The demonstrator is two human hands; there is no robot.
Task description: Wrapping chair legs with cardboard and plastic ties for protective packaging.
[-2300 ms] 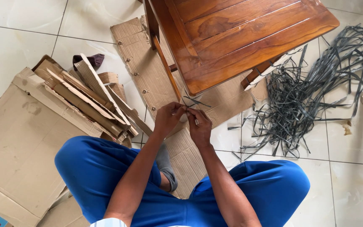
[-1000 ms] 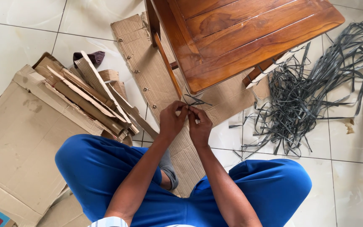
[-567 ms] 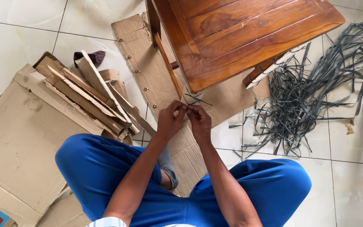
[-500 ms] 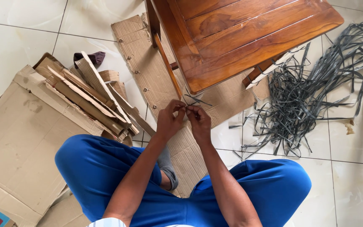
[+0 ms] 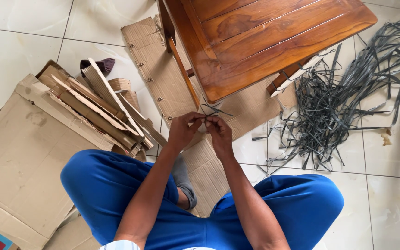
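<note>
Fingers (image 5: 199, 119) of both hands are still pinching a thin grey strip (image 5: 215, 110) just below the wooden table (image 5: 265, 41), barely shifting.

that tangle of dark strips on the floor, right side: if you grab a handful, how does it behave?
The dark strips are thin, flat and curl every way, so they are probably floppy and light. They cross and loop through each other, so a handful would likely drag neighbours along. Loose ends trail across the smooth floor tiles, so a push should slide them easily.
</note>
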